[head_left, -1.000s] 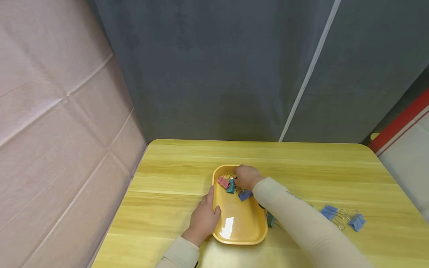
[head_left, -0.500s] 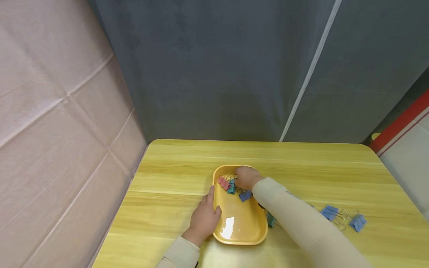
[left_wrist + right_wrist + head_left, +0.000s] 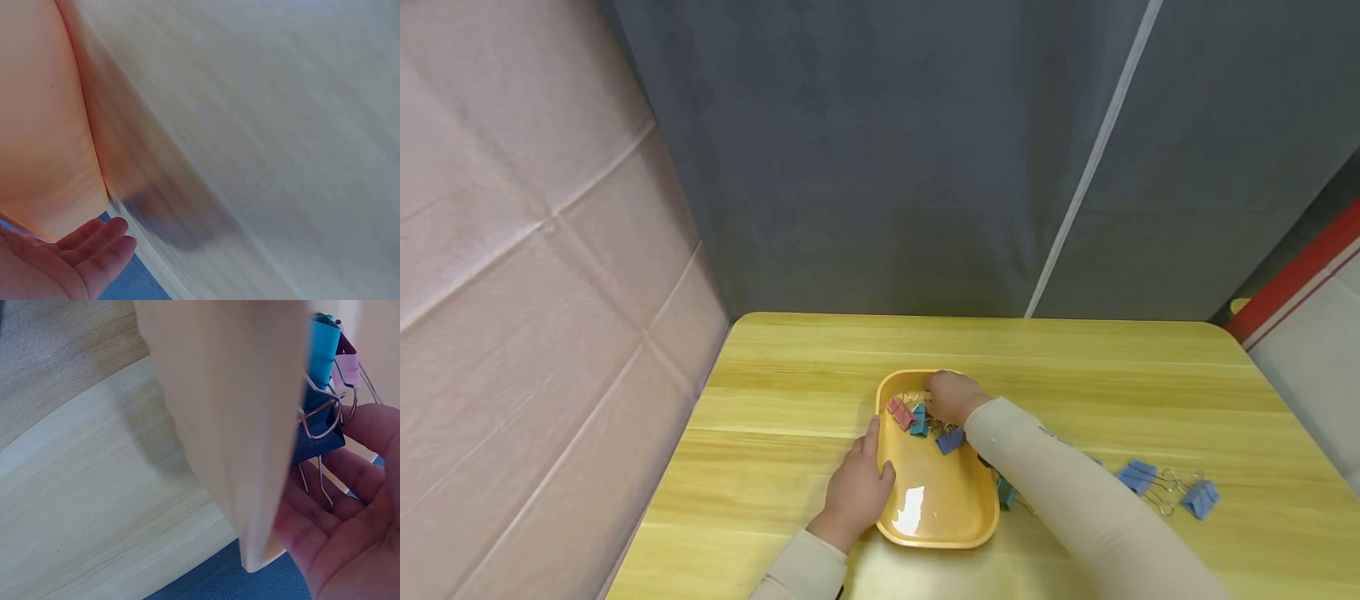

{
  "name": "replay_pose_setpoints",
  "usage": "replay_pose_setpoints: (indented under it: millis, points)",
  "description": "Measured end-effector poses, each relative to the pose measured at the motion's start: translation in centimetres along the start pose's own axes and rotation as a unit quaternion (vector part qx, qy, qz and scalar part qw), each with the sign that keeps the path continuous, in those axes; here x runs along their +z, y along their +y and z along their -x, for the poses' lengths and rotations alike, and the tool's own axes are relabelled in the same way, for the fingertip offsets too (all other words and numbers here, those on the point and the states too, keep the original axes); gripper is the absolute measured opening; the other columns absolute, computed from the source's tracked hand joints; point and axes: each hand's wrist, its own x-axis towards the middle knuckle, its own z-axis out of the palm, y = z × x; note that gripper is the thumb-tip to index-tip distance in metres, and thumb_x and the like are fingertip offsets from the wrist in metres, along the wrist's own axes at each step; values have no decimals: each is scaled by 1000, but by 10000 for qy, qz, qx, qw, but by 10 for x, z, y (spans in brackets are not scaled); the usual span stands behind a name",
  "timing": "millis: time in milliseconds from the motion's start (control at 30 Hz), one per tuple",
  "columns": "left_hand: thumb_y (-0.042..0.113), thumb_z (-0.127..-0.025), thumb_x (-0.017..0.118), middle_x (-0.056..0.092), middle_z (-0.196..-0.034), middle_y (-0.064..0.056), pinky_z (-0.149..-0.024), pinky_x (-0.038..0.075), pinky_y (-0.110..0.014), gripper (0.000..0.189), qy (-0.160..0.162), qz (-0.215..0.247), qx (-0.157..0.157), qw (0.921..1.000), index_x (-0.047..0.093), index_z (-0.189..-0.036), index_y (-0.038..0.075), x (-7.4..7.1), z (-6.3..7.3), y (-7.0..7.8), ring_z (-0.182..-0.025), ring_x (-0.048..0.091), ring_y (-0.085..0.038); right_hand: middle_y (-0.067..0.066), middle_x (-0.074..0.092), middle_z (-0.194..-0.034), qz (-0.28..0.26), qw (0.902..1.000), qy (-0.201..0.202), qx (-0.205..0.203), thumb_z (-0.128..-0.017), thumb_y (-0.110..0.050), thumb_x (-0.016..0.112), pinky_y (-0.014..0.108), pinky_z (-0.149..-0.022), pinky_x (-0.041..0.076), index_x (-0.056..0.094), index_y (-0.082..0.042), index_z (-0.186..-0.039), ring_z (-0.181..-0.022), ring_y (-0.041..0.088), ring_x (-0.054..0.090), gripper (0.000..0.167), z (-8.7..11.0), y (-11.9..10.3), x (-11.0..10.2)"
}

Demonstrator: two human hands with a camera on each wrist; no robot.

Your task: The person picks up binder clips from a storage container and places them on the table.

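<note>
A yellow tray point(image 3: 936, 537) stands on the wooden table. My left hand point(image 3: 856, 490) holds its left rim, thumb over the edge and index finger along the outer wall; loosely bent fingers show beside the tray in the left wrist view. Inside the far end lie a pink binder clip point(image 3: 901, 412), a teal binder clip point(image 3: 919, 421) and a blue-purple one point(image 3: 951, 440). My right hand point(image 3: 953, 398) reaches into the far right corner. In the right wrist view its thumb and fingers grip a dark blue binder clip point(image 3: 320, 434), partly hidden by the tray wall.
Right of the tray, a green binder clip point(image 3: 1006, 493) lies partly under the right forearm. Farther right are two blue binder clips, one point(image 3: 1138, 477) beside the other point(image 3: 1200, 499). A grey cloth point(image 3: 880, 167) hangs behind the table point(image 3: 775, 375); a pale wall covering point(image 3: 550, 333) stands left.
The pink, teal and blue-purple clips have shifted slightly toward the near end of the tray. The right hand has barely moved; the left hand and tray stay in place.
</note>
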Motion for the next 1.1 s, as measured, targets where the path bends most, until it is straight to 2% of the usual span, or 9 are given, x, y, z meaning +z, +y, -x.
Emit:
replay_pose_setpoints:
  millis: [100, 567, 1100]
  points:
    - [22, -93, 56, 53, -131, -26, -75, 53, -52, 66, -5, -17, -18, 10000, 28, -150, 6, 0, 0, 0, -106, 60, -40, 4, 66, -84, -2, 10000, 38, -20, -90, -17, 66, 36, -71, 51, 69, -5, -101, -70, 17, 54, 17, 0, 0, 1]
    - [21, -93, 56, 53, -130, -26, -72, 53, -52, 66, 2, -44, 2, 10000, 28, -151, 5, 0, -2, 0, -104, 60, -41, 8, 65, -92, 89, 9999, 86, 20, -92, -16, 65, 40, -83, 54, 69, -3, -107, -79, 18, 58, 21, 5, -2, -5]
    - [21, -93, 55, 53, -130, -27, -75, 53, -51, 66, 16, -32, 48, 10000, 28, -150, 4, 1, -1, 0, -105, 60, -41, 9, 63, -89, 41, 9996, 260, -42, -92, -15, 65, 38, -79, 54, 70, -3, -103, -72, 17, 54, 17, 6, -1, -7]
